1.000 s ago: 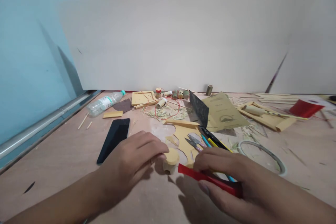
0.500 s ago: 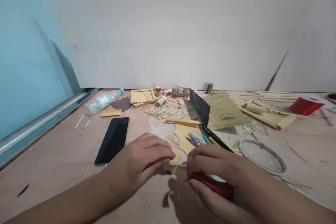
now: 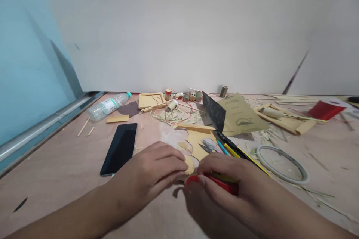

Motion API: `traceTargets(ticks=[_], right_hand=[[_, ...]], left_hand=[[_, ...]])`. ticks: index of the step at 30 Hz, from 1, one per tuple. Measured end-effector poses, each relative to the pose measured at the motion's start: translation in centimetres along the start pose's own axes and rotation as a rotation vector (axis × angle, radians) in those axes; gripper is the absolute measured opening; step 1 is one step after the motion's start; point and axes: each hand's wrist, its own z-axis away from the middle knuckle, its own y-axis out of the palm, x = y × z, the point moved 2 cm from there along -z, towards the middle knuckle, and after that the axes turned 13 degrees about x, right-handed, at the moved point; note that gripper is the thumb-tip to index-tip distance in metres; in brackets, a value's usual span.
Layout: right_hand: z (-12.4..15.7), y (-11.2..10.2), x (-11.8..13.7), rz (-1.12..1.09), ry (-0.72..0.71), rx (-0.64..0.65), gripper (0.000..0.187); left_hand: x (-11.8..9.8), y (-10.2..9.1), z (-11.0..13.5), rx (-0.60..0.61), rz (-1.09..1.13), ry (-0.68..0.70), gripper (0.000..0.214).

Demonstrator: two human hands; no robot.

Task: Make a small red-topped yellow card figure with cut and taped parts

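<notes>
My left hand point(image 3: 157, 170) pinches a small pale-yellow disc-like piece point(image 3: 190, 165) at its fingertips. Just under that piece, a short light-brown part point(image 3: 181, 177) shows, mostly hidden by the fingers. My right hand point(image 3: 227, 183) is closed around a long red object point(image 3: 215, 183), its kind unclear, whose front end points left and lies close to the light-brown part. Behind the hands lies a cut tan sheet point(image 3: 198, 148) with rounded cut-outs. Small thread snips point(image 3: 209, 145) rest on it.
A phone point(image 3: 119, 149) lies left of my left hand, a plastic bottle point(image 3: 108, 106) beyond it. Box cutter point(image 3: 235, 147), tape roll point(image 3: 282, 164), sandpaper point(image 3: 242, 115) and red ribbon spool point(image 3: 327, 110) are on the right. Shavings point(image 3: 179, 117) and small wooden cylinders point(image 3: 171, 106) lie behind.
My right hand has moved slightly left with the red object, bringing its front end to the pieces at my left fingertips. The left hand has stayed nearly in place.
</notes>
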Motion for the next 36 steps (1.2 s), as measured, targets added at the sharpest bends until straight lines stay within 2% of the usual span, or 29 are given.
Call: traceTargets(ticks=[9, 15, 23, 26, 36], right_hand=[[-0.2, 0.6, 0.6, -0.002, -0.002, -0.050, 0.023], [-0.3, 0.7, 0.7, 0.003, 0.009, -0.047, 0.024], [-0.3, 1.2, 0.5, -0.142, 0.089, -0.079, 0.024], [-0.4, 1.4, 0.2, -0.189, 0.109, -0.112, 0.024], [-0.3, 1.8, -0.4, -0.190, 0.042, -0.159, 0.023]], left_hand=[[-0.1, 0.4, -0.1, 0.005, 0.005, -0.035, 0.012], [-0.4, 0.0, 0.1, -0.001, 0.016, 0.008, 0.015], [-0.8, 0.1, 0.0, -0.009, 0.025, -0.042, 0.004], [-0.7, 0.2, 0.1, 0.008, 0.032, -0.061, 0.007], [-0.6, 0.4, 0.1, 0.020, 0.055, -0.085, 0.009]])
